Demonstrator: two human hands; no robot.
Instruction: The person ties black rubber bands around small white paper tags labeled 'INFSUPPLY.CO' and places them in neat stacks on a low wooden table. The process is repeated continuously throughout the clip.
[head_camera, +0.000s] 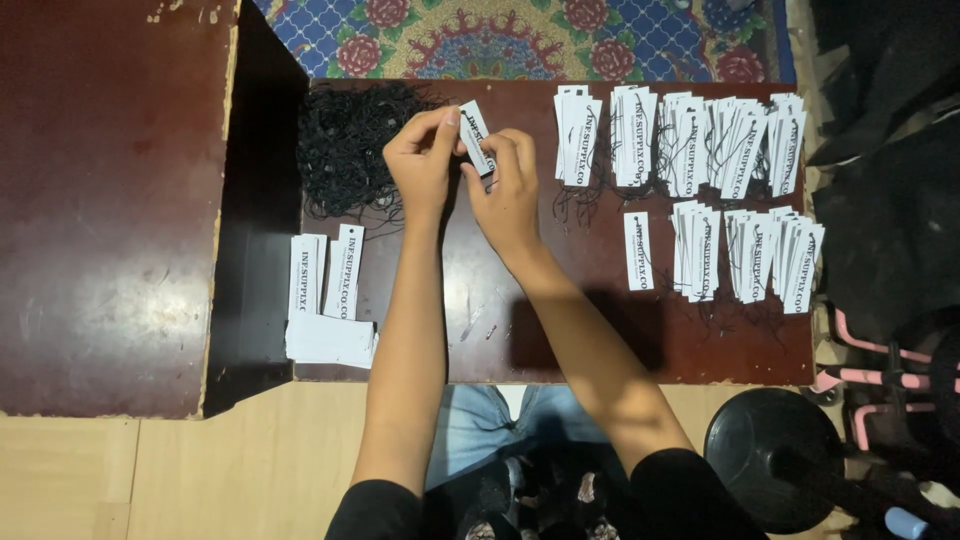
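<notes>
A low, dark reddish-brown wooden counter (560, 330) carries the work, with a second dark brown counter (110, 200) just beside it on the left and a blue floral rug (520, 40) beyond its far edge. At the far left of the work counter lies a loose heap of thin black strings (345, 150). Across the right half, strung white paper tags with black print stand in two rows of stacks: the far row of tag stacks (690, 140) and the near row of tag stacks (740, 255), black strings trailing from them, with a single strung tag (638, 250) lying flat at the left end of the near row. On the near left corner rests a small pile of unstrung white tags (328, 300).

Both bare hands meet above the counter's far middle, just right of the string heap. The left hand (422, 160) pinches the upper end of one small white rectangular paper tag (477, 136) with a narrow fingertip grip. The right hand (508, 190) closes its fingertips on the tag's lower end, also a narrow grip. The tag is tilted and held off the counter between the two hands. Whether a string is in the fingers cannot be told.
</notes>
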